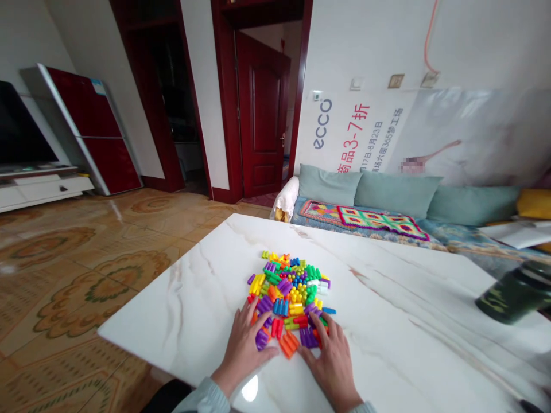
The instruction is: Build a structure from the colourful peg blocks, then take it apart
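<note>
A loose pile of colourful plastic building pieces lies on the white marble-patterned table. My left hand rests at the pile's near left edge, fingers spread, touching purple and red pieces. At the near right edge, my right hand has its fingers apart over a purple piece. Between my two thumbs sits an orange ridged piece, with a red piece just beyond it. Neither hand grips anything that I can see. My fingers partly cover some pieces.
A dark green cup or bottle stands on the table's right side. Behind the table is a sofa with teal cushions and a crocheted cover. A red refrigerator and an open red door are farther back.
</note>
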`<state>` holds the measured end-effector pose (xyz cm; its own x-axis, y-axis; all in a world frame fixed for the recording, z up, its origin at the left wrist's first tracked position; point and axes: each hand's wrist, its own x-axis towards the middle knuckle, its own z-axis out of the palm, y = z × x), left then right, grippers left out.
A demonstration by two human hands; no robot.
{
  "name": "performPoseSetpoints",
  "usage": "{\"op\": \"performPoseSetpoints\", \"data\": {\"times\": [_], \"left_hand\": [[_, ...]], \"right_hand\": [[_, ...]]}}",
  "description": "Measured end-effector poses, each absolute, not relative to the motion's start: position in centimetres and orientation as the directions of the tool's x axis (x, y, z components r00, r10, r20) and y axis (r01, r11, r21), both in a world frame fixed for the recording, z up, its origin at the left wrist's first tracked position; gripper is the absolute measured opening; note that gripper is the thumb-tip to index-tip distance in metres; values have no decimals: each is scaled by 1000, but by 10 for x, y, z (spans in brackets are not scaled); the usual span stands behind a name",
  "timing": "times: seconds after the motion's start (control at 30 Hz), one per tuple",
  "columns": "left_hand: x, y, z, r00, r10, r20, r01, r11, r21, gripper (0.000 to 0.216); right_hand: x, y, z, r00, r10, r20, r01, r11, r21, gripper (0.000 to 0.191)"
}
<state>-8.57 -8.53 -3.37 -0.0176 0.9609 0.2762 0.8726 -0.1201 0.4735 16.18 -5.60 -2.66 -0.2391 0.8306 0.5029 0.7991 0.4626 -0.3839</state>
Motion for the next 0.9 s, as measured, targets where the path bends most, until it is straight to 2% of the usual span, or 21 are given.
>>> {"op": "performPoseSetpoints", "data": {"times": [0.1, 0.33, 0.43, 0.53, 0.63, 0.7, 0.8, 0.9], "left_hand": [[-74, -87, -31, -56, 947, 316, 854, -119, 506, 53], [-63, -92, -21, -61, 925, 375, 826, -165, 540, 30], [-56, -83, -19, -108, 890, 442, 771, -206, 602, 19], [-44, -64, -11, -182, 850, 494, 680, -254, 688, 19], [-33, -34, 8, -213, 816, 537, 600, -325, 731, 14], [-30, -12, 25, -188, 811, 554, 560, -375, 739, 24], [-35, 15, 48, -59, 835, 548, 556, -428, 713, 49], [-52, 27, 60, 99, 893, 439, 633, -397, 664, 78]], "right_hand": [[162, -58, -28, -238, 811, 535, 783, 486, -389, 52], [161, -61, -27, -236, 814, 531, 731, 509, -456, 24], [156, -59, -24, -149, 835, 530, 693, 470, -546, 18], [144, -49, -16, -46, 824, 565, 609, 472, -638, 16], [125, -27, 4, 21, 780, 626, 541, 518, -663, 17], [114, -9, 21, 24, 778, 628, 514, 529, -675, 17], [106, 18, 49, -87, 810, 580, 519, 534, -668, 22], [117, 41, 66, -256, 826, 502, 546, 553, -630, 44]]}}
